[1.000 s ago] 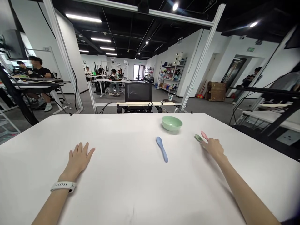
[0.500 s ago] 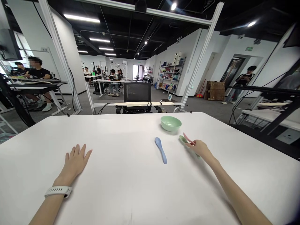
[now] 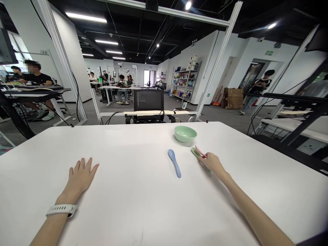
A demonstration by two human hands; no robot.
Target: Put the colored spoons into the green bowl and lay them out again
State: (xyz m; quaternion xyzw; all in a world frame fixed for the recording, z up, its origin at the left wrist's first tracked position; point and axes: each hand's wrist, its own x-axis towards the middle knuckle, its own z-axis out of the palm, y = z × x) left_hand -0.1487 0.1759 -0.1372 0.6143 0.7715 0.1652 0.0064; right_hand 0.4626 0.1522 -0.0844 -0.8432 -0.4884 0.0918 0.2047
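Note:
My right hand [image 3: 213, 164] is closed round two spoons, a pink spoon [image 3: 199, 151] lying over a green spoon [image 3: 195, 152]; their bowls stick out past my fingers just above the white table [image 3: 143, 201]. A blue spoon [image 3: 174, 163] lies flat to the left of that hand. A pale green bowl [image 3: 185, 133] stands just beyond the spoons. My left hand [image 3: 80, 178] rests flat on the table at the left, fingers spread, with a white watch [image 3: 61, 209] on the wrist.
Past the table's far edge stands a dark monitor [image 3: 148, 100] on a low cart inside a white metal frame [image 3: 217, 65]. People sit at desks at the back left. A black stand [image 3: 297, 102] is at the right.
My right hand has carried the pink and green spoons leftward, from the right of the bowl to just in front of it. The left hand has stayed flat.

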